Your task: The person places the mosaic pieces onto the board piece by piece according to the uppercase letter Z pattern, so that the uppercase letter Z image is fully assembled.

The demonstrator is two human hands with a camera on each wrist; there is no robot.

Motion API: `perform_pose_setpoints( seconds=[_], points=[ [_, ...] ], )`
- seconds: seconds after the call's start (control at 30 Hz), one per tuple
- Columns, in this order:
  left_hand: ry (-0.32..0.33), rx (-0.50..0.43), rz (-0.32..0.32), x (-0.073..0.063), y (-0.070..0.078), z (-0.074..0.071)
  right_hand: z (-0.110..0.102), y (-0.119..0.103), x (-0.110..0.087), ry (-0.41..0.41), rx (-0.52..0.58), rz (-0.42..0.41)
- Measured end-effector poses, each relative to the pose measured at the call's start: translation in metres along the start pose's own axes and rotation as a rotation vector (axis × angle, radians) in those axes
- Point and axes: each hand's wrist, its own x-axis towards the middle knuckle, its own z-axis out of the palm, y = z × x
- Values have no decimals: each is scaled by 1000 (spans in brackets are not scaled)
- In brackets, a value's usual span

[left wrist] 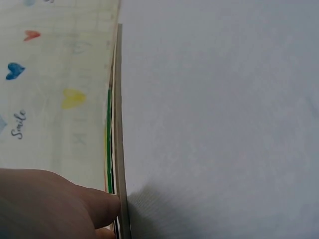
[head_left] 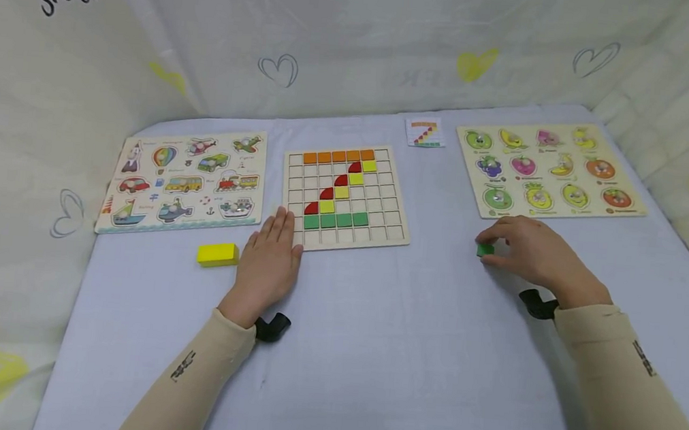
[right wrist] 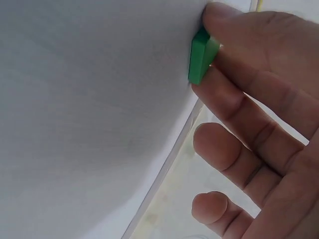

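The left hand (head_left: 268,263) lay flat and open on the bench (head_left: 369,354), fingertips touching the near left corner of the grid board (head_left: 346,196), a yellow block (head_left: 218,254) just beside it. To the right, the right hand (head_left: 532,253) pinched a small green block (head_left: 485,250) against the bench; it looked light, stiff and smooth, best held by its side faces. Only the right wrist view showed thumb and forefinger closing on the green block's edges, while the left wrist view showed the board edge-on.

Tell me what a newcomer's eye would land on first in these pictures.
The grid board in the middle of the table, where coloured tiles form a figure 7, draws the eye first; the left hand lies flat at its near left corner. To the right, the right hand pinches a small green tile in its fingers. A yellow block lies left of the left hand.
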Motion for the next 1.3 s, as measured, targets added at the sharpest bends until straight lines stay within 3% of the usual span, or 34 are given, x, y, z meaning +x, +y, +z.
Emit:
perform_pose_setpoints(
  seconds=[0.27, 0.53, 1.07, 1.3],
  points=[
    [4, -10, -1, 0, -1, 2, 3, -2, 8, 43, -6, -51],
    [6, -19, -13, 2, 1, 3, 4, -14, 30, 88, 8, -93],
    [11, -20, -13, 3, 8, 4, 15, -94, 102, 55, 2, -260],
    [10, -18, -2, 4, 12, 5, 20, -104, 112, 32, 8, -231]
  ],
)
